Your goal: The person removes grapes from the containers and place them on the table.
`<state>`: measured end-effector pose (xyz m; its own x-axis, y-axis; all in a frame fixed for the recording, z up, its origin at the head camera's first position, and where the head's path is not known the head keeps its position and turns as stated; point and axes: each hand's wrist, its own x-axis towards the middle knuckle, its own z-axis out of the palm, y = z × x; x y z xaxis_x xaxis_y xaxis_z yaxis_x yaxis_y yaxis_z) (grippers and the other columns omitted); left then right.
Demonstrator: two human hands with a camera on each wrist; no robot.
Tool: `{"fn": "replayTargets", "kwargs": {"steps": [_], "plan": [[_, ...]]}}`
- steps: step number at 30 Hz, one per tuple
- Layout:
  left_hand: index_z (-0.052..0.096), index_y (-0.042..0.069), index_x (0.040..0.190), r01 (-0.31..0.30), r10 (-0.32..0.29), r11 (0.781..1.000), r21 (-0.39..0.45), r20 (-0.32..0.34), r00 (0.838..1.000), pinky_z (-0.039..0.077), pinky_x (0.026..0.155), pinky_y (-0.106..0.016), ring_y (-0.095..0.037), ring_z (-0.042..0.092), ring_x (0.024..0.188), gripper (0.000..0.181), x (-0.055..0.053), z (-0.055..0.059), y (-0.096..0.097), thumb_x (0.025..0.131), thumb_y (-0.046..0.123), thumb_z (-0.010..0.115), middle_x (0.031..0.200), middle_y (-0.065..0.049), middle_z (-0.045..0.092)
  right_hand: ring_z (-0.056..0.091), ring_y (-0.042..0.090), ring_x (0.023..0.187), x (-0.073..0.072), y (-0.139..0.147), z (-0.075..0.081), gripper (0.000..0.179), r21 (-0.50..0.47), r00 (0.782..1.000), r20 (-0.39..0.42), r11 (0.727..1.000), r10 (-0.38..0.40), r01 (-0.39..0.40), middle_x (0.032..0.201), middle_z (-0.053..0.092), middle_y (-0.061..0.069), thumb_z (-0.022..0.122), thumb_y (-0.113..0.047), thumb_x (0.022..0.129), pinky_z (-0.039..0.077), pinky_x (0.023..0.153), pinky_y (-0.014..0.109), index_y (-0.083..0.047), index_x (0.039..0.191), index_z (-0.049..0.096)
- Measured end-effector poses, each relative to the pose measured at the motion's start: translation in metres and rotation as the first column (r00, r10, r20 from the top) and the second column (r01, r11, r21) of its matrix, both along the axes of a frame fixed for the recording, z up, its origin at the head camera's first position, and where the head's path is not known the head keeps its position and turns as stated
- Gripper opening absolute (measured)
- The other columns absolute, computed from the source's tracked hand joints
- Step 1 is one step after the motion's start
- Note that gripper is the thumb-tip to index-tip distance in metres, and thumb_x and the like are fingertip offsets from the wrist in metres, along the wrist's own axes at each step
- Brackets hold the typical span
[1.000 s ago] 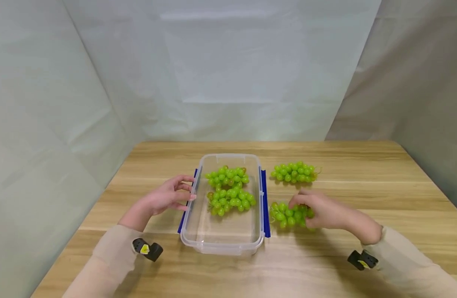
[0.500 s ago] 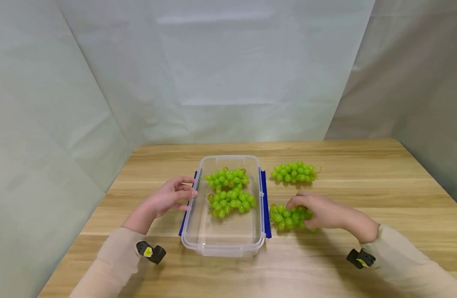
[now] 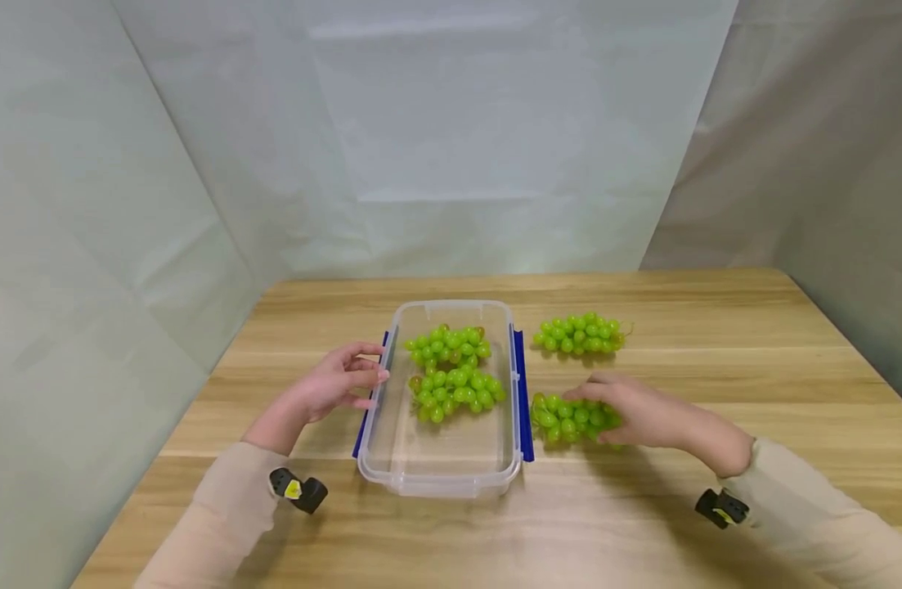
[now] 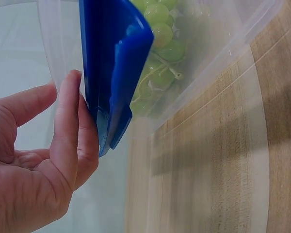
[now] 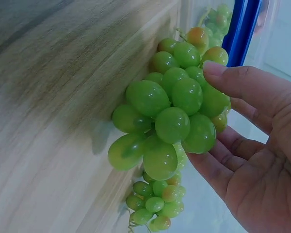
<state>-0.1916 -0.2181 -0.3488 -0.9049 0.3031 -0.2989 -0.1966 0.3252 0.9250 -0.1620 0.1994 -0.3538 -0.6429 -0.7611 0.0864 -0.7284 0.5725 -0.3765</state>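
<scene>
My left hand (image 3: 334, 381) is at the left side of a clear plastic food container (image 3: 451, 489). Its loosely bent fingers touch the rim beside a blue latch flap (image 4: 109, 63), which hangs unfastened. To the right of the container, my right hand (image 3: 638, 411) holds a bunch of green grapes (image 3: 561, 417), low at the tabletop. In the right wrist view the thumb (image 5: 247, 82) lies on one side of this bunch and the fingers on the other. Inside the container lie two more bunches, a far grape bunch (image 3: 446, 345) and a nearer grape bunch (image 3: 458, 394).
Behind my right hand another grape bunch (image 3: 579, 334) lies on the wooden table (image 3: 715, 319). A second blue latch flap (image 3: 522, 397) sticks out on the container's right side, lidless at the top. Pale sheeting (image 3: 451, 147) encloses the table's back and sides.
The head view has shifted slightly. My right hand stays at the same grape bunch, with only a small shift of its fingers. My left hand remains at the container's left rim.
</scene>
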Motion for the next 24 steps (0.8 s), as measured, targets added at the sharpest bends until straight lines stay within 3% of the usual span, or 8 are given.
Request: {"fn": "replayTargets", "kwargs": {"steps": [13, 19, 24], "plan": [[0.028, -0.003, 0.142, -0.004, 0.004, 1.0, 0.002, 0.016, 1.0, 0.058, 0.078, -0.032, -0.014, 0.058, 0.094, 0.059, -0.002, 0.003, -0.001, 0.093, 0.012, 0.058, 0.133, -0.028, 0.041, 0.05, 0.042, 0.116, 0.006, -0.002, 0.01, 0.08, -0.007, 0.997, -0.015, 0.997, -0.073, 0.072, 0.131, 0.052, 0.019, 0.083, -0.008, 0.065, 0.048, 0.092, 0.057, -0.005, 0.137, 0.047], [0.027, -0.002, 0.143, 0.0, 0.0, 1.0, 0.011, 0.024, 1.0, 0.058, 0.079, -0.032, -0.014, 0.058, 0.095, 0.06, -0.002, 0.002, -0.002, 0.094, 0.013, 0.058, 0.135, -0.029, 0.04, 0.048, 0.039, 0.12, 0.007, -0.005, 0.014, 0.08, -0.035, 0.997, -0.06, 0.998, -0.057, 0.055, 0.133, 0.053, 0.014, 0.084, -0.011, 0.065, 0.046, 0.096, 0.057, -0.005, 0.136, 0.047], [0.026, -0.002, 0.143, 0.0, -0.002, 0.999, 0.033, 0.045, 0.999, 0.058, 0.079, -0.033, -0.014, 0.058, 0.094, 0.06, -0.002, 0.002, -0.003, 0.094, 0.011, 0.058, 0.132, -0.027, 0.042, 0.048, 0.04, 0.12, 0.008, -0.012, 0.022, 0.078, -0.022, 0.997, -0.041, 0.997, -0.072, 0.071, 0.133, 0.052, 0.017, 0.083, -0.013, 0.068, 0.046, 0.095, 0.056, -0.005, 0.137, 0.047]]}}
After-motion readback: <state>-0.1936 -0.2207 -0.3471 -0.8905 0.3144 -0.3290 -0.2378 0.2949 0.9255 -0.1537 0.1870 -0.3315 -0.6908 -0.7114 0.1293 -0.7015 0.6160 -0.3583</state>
